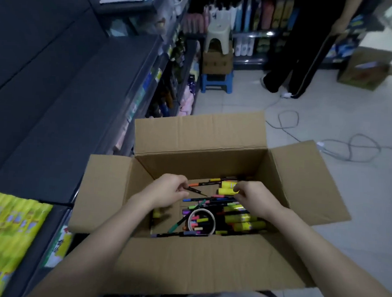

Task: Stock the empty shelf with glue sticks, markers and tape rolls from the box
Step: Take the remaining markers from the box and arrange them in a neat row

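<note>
An open cardboard box (pixel 198 135) sits in front of me, flaps spread. Inside lie several colour-capped markers (pixel 210 200), yellow glue sticks (pixel 243 219) and a white tape roll (pixel 202 221). My left hand (pixel 166 190) is inside the box, fingers curled round a thin black marker (pixel 196 191). My right hand (pixel 254 201) reaches in beside it, fingertips pinching at a yellow glue stick (pixel 228 185) near the far wall; the grip itself is partly hidden. The dark empty shelf (pixel 64 111) runs along my left.
Yellow-green packets (pixel 9 236) fill the shelf at lower left. Stocked shelves (pixel 171 64) continue down the aisle. Stacked stools with a carton (pixel 218 59) stand ahead, a person in black trousers (pixel 291 62) beyond. Cables (pixel 347 148) loop on the tiled floor right; another carton (pixel 367 68) far right.
</note>
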Demonstrator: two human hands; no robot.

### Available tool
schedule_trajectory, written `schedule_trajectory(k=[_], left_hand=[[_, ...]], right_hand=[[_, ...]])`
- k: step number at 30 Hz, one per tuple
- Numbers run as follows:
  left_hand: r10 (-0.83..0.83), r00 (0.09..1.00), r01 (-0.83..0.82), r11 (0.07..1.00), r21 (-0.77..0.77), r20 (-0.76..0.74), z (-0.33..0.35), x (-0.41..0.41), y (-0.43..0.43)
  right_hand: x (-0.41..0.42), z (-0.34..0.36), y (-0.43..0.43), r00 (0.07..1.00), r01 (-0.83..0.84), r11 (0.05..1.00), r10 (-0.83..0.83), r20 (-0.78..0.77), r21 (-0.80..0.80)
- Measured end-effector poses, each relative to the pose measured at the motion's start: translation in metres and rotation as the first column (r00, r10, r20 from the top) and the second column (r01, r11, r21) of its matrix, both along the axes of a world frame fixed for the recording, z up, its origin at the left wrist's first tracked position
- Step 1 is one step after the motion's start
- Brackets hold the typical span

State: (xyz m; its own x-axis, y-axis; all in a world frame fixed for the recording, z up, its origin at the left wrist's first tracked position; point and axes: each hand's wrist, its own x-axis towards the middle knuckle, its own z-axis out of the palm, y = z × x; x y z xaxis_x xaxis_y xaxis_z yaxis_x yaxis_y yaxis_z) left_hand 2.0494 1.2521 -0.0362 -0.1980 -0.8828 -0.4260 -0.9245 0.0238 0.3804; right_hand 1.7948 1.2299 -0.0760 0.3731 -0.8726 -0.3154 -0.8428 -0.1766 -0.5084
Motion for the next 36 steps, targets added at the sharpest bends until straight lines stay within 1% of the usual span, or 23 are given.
schedule_trajectory(k=[2,6,8,11,17,19,23,25,28,30,33,36], left_hand=[[-0.069,0.998,0.069,0.997,0.044,-0.001,-0.018,-0.012,-0.011],[-0.172,0.984,0.168,0.983,0.071,0.047,-0.055,-0.027,-0.022],[-0.195,0.979,0.189,0.978,0.09,0.055,-0.072,-0.032,-0.024],[-0.209,0.978,0.205,0.971,0.122,0.023,-0.094,-0.041,-0.028],[-0.284,0.958,0.272,0.943,0.19,0.038,-0.129,-0.058,-0.043],[-0.287,0.957,0.269,0.938,0.216,0.053,-0.139,-0.064,-0.046],[-0.202,0.976,0.185,0.966,0.179,0.084,-0.155,-0.071,-0.048],[-0.193,0.973,0.171,0.972,0.163,0.126,-0.162,-0.073,-0.048],[-0.267,0.936,0.238,0.96,0.145,0.229,-0.166,-0.077,-0.051],[-0.31,0.913,0.278,0.949,0.15,0.265,-0.165,-0.081,-0.055],[-0.388,0.879,0.352,0.92,0.173,0.278,-0.165,-0.082,-0.058],[-0.405,0.88,0.362,0.91,0.202,0.248,-0.168,-0.077,-0.058]], right_hand=[[-0.01,-0.008,0.003,0.997,0.079,0.997,-0.078,-0.012,0.02],[-0.02,-0.023,0.009,0.987,0.152,0.987,-0.149,-0.055,0.05],[-0.021,-0.029,0.012,0.984,0.171,0.982,-0.166,-0.071,0.073],[-0.02,-0.037,0.014,0.978,0.195,0.974,-0.186,-0.09,0.114],[-0.018,-0.043,0.007,0.972,0.227,0.968,-0.219,-0.082,0.105],[-0.017,-0.047,0.006,0.97,0.239,0.965,-0.231,-0.076,0.111],[-0.017,-0.051,0.006,0.968,0.247,0.962,-0.24,-0.071,0.121],[-0.018,-0.053,0.005,0.968,0.249,0.961,-0.241,-0.075,0.122],[-0.017,-0.055,0.005,0.966,0.256,0.959,-0.249,-0.073,0.123],[-0.017,-0.057,0.005,0.967,0.252,0.961,-0.244,-0.074,0.114],[-0.016,-0.059,0.003,0.967,0.25,0.963,-0.243,-0.073,0.104],[-0.016,-0.061,0.002,0.968,0.246,0.965,-0.241,-0.069,0.093]])
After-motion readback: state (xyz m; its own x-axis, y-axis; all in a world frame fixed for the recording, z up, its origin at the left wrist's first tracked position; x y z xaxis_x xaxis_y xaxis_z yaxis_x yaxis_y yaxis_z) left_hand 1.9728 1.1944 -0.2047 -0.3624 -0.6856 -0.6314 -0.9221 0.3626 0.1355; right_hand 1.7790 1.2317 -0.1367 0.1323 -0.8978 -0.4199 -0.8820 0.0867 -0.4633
